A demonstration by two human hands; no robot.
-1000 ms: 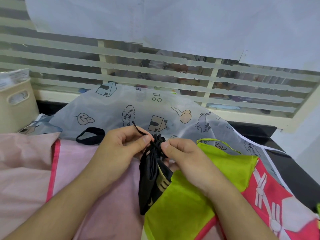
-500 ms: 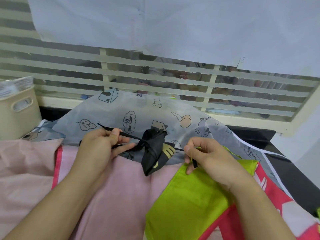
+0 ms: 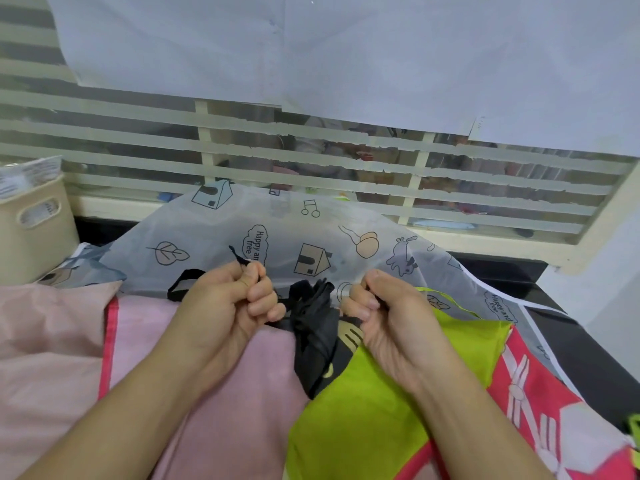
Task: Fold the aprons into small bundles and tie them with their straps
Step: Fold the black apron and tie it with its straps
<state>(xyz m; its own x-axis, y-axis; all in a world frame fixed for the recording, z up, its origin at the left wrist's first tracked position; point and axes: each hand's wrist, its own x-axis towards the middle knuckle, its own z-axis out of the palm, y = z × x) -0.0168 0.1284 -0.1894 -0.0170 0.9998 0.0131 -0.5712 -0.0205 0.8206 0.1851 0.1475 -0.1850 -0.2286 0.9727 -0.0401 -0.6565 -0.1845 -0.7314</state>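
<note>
So the dark tabletop (image 3: 595,348) is sitting under a taped-up window with white paper sheets (image 3: 346,53) hanging over it, and it's buried in spread-out aprons. Nearest the camera, a pink apron (image 3: 221,410) is lying on the left and a lime green one (image 3: 363,417) on the right, with a red patterned apron (image 3: 540,410) poking out beside that. Right between them the black apron bundle (image 3: 317,344) is sitting folded up small. The left hand (image 3: 228,303) is curling tight around one black strap (image 3: 242,259), and the right hand (image 3: 388,317) is pinching the other end, both fists just beside the bundle, one per side. Behind them a translucent gray cartoon-print apron (image 3: 311,237) is draping up toward the window, and a beige basket (image 3: 34,230) is sitting far left.
</note>
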